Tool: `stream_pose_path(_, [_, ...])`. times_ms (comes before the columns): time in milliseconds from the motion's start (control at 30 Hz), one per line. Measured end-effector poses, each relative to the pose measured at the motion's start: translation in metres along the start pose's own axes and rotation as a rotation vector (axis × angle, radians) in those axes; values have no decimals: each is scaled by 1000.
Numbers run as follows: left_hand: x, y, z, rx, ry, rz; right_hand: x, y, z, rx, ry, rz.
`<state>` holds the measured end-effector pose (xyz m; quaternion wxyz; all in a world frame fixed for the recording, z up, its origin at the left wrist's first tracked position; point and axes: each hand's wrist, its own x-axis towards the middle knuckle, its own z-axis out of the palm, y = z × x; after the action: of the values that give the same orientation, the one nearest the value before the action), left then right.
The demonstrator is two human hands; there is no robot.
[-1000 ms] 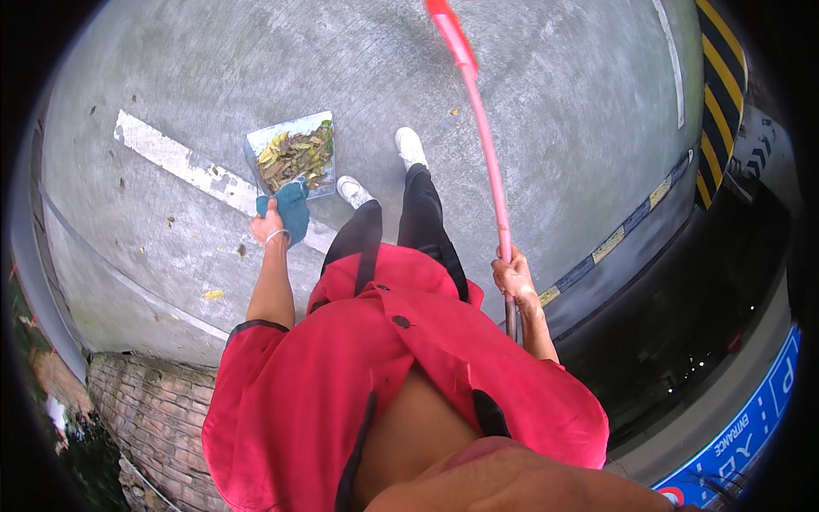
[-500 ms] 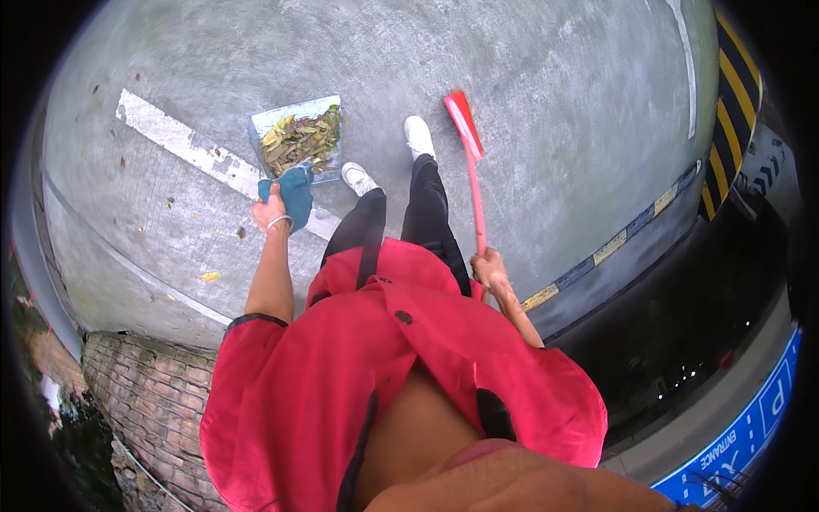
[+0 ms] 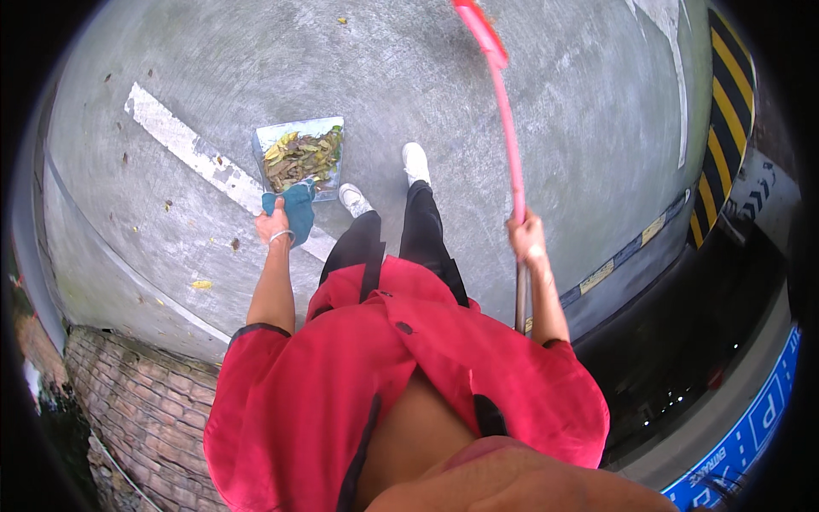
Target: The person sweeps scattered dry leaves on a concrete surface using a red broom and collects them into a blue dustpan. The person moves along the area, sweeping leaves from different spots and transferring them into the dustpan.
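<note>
My left hand (image 3: 273, 226) grips the teal handle (image 3: 295, 215) of a metal dustpan (image 3: 300, 155) that is full of yellow and brown dead leaves. The dustpan hangs just left of my white shoes (image 3: 415, 160). My right hand (image 3: 527, 240) is closed around the pink handle of a broom (image 3: 505, 111), which rises away from me to a red head near the top edge of the view. I wear a red top and black trousers.
Grey concrete ground carries a white painted line (image 3: 183, 152) and a few scattered leaves (image 3: 201, 284). A brick wall (image 3: 141, 410) lies at the lower left. A yellow-and-black striped kerb (image 3: 734, 102) and a blue sign (image 3: 751, 431) are on the right.
The broom has swung out forward again, its red head moving from near my feet to the top edge. The dustpan stays in my left hand, about level.
</note>
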<state>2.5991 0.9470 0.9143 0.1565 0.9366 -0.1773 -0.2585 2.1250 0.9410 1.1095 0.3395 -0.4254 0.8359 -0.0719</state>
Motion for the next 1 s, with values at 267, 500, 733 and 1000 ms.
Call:
stream_pose_path(267, [-2, 3, -2, -24, 5, 64, 210, -57, -7, -350, 169, -84])
stream_pose_path(500, [7, -2, 5, 0, -10, 44, 75, -73, 7, -452, -157, -434])
stream_pose_path(733, [8, 4, 0, 71, -20, -5, -9, -142, -22, -309, -440, -388])
stream_pose_path(1000, [5, 11, -3, 56, -51, -7, 146, -234, 11, -531, -121, -585])
